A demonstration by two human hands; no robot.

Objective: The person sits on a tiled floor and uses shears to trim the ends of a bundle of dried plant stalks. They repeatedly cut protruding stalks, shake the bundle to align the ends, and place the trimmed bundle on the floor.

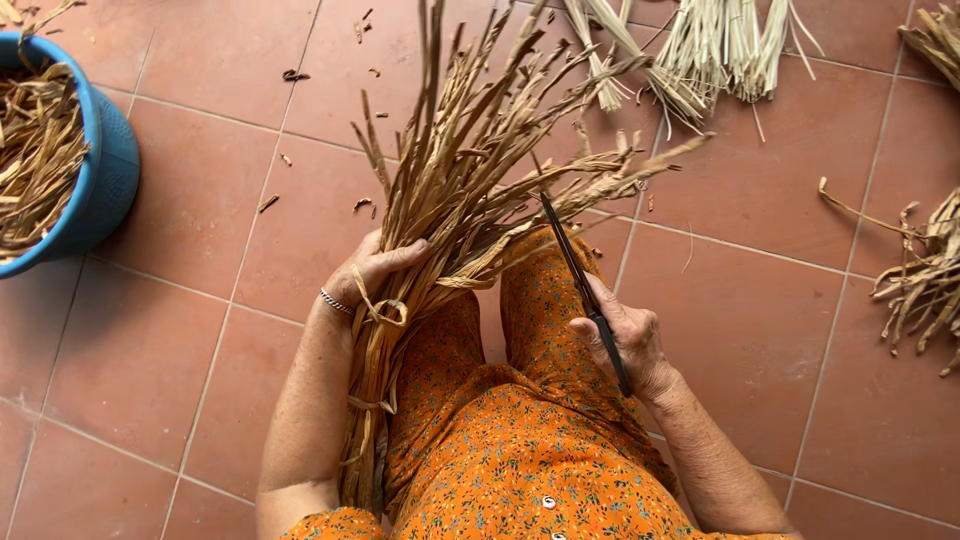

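Sitting over terracotta floor tiles (pixel 180 350), left hand (pixel 372 272) clamped on dried leaf bundle (pixel 450 200), right hand (pixel 625 345) gripping scissors (pixel 580 280)

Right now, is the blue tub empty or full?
Full: the blue tub holds dried plant strips heaped to its rim; some poke above it.

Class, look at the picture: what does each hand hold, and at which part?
The left hand grips the bundle of dried leaves around its tied middle. The right hand holds dark scissors by the handle end, blades pointing into the bundle.
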